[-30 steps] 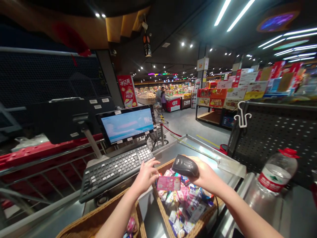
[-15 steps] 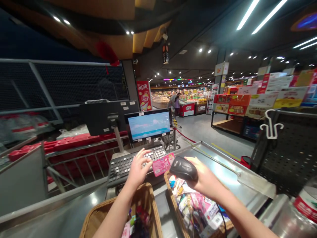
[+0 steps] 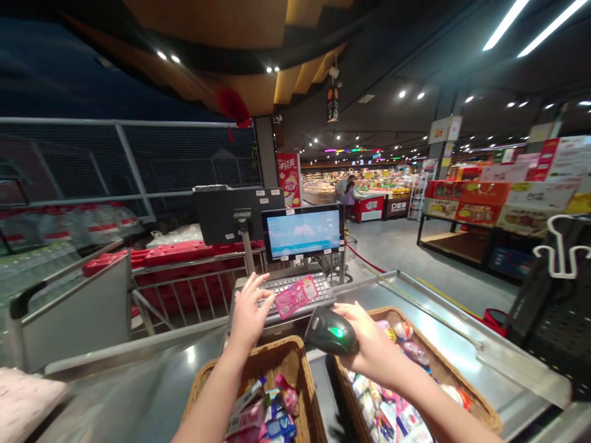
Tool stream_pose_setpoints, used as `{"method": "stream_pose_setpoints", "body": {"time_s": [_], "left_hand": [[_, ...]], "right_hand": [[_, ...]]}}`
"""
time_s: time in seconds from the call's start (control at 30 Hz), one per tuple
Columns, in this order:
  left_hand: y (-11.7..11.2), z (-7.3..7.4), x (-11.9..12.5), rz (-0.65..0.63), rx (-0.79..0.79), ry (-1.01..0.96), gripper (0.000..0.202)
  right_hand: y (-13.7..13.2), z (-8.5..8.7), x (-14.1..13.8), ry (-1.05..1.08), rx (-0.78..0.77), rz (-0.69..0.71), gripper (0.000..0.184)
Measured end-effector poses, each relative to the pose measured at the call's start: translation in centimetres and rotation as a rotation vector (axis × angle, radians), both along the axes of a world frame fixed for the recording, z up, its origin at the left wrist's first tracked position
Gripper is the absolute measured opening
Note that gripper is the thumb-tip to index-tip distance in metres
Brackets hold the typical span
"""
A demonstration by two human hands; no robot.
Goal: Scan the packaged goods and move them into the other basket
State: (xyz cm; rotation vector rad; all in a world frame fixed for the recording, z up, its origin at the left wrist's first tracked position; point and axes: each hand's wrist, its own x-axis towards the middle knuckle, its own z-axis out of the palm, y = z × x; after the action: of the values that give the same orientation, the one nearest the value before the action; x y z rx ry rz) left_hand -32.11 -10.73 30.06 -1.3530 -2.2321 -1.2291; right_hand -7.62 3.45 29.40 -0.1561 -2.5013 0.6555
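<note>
A black barcode scanner [image 3: 330,331] is gripped closed in the right hand [image 3: 373,351], its green light lit. A pink packet [image 3: 296,296] is pinched by the left hand [image 3: 248,311] above a keyboard [image 3: 289,282], with wicker baskets [image 3: 258,357] of packets below on the steel worktop [image 3: 443,332].

Red upright banner [image 3: 289,178] beside the checkout: 冰红茶 (iced black tea) at top, repeated on the pictured drink bottle [image 3: 290,187]. Dark counter front [image 3: 396,207] far back: white lettering, probably starting with P, too small to confirm. Pink packet [image 3: 296,296]: print illegible.
</note>
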Motion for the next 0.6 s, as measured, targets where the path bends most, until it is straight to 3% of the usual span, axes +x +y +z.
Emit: {"method": "stream_pose_setpoints", "body": {"time_s": [0.33,0.6], "left_hand": [[-1.4,-0.5,-1.3,0.015,0.019,0.036,0.026],[-3.0,-2.0,-2.3,0.065,-0.033,0.012,0.026]], "right_hand": [[-1.0,-0.2,-0.5,-0.043,-0.015,0.013,0.051],[-1.3,-0.7,-1.5,0.006,-0.006,0.035,0.045]]}}
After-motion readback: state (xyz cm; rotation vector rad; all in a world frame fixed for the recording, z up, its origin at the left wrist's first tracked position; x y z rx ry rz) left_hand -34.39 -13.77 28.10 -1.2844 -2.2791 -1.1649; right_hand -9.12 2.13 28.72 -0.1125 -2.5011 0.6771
